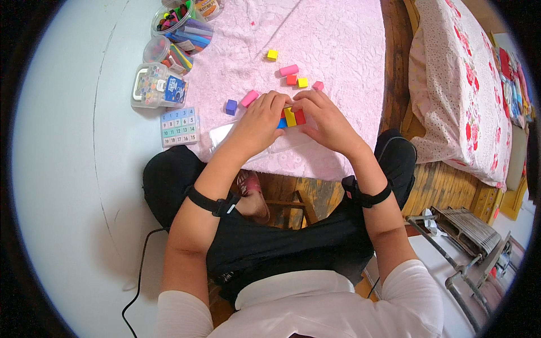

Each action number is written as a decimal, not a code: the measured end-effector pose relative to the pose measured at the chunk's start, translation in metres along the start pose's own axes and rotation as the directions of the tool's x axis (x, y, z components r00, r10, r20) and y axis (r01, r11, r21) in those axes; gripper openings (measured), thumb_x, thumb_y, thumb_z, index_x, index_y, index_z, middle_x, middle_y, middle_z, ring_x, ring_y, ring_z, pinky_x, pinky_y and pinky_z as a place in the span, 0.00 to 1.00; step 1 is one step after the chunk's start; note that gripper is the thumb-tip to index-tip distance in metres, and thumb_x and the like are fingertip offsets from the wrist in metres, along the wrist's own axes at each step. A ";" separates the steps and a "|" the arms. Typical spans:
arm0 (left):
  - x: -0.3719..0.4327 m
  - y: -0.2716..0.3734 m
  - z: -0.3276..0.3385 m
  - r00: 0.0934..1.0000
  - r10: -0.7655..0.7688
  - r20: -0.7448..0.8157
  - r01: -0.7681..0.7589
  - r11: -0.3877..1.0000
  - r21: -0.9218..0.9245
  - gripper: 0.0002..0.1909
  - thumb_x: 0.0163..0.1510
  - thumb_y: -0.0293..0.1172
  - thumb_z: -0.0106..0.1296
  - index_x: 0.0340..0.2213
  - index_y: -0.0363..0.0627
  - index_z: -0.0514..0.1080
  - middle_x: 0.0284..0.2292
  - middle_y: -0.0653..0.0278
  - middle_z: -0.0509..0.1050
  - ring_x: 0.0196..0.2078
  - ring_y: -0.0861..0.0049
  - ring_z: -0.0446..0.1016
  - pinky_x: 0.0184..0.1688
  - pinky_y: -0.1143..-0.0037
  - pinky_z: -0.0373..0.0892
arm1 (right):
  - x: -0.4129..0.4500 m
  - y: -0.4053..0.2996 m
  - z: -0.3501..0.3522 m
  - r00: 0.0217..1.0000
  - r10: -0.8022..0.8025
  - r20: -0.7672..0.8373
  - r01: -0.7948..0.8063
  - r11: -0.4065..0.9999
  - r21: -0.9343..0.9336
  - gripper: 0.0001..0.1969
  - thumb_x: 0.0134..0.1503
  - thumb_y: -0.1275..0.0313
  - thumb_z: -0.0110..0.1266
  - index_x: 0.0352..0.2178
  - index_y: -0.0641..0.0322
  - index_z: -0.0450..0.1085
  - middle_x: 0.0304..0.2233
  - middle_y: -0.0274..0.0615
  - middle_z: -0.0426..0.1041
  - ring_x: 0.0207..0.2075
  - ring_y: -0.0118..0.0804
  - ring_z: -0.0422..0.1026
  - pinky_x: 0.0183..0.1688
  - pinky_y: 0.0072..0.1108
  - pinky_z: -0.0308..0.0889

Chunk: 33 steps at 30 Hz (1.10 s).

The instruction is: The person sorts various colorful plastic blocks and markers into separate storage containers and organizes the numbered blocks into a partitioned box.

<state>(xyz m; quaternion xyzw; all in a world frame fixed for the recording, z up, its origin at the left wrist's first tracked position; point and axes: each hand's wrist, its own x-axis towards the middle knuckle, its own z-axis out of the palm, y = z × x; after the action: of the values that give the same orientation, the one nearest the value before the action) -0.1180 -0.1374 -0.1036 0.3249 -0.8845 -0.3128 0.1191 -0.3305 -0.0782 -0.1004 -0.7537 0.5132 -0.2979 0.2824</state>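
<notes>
My left hand [263, 120] and my right hand [320, 116] rest on either side of a small cluster of coloured blocks. A yellow block [290, 117] stands between red ones [299, 117], with a blue block [282, 123] at the lower left. The fingertips of both hands meet near the cluster's far edge; which blocks they grip is hidden. A pink cylinder [250, 98] and a dark blue cube [231, 107] lie beyond my left hand. Farther off are another pink cylinder [289, 70], a red cube [291, 80], yellow cubes [272, 55] and a pink block [318, 85].
A clear plastic case [220, 134] lies partly under my left forearm. Along the wall stand a number card [179, 127], a lidded marker box [158, 86] and clear tubs of pens [186, 31]. A pink cloth [338, 50] covers the table; a bed [460, 84] is at right.
</notes>
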 end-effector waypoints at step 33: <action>0.006 -0.005 -0.007 0.924 -0.313 -0.222 0.178 0.862 -0.474 0.15 0.53 0.23 0.61 0.44 0.42 0.76 0.44 0.63 0.72 0.40 0.78 0.75 0.40 0.80 0.75 | 0.003 -0.014 -0.022 0.945 0.317 -0.082 -0.326 0.933 -0.151 0.16 0.50 0.69 0.62 0.43 0.53 0.75 0.36 0.45 0.75 0.33 0.46 0.76 0.37 0.30 0.71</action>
<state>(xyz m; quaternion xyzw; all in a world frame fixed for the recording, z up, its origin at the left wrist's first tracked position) -0.1172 -0.1475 -0.1013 0.4425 -0.7127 -0.4681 0.2779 -0.3374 -0.0798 -0.0751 -0.6715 0.6598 -0.2259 0.2504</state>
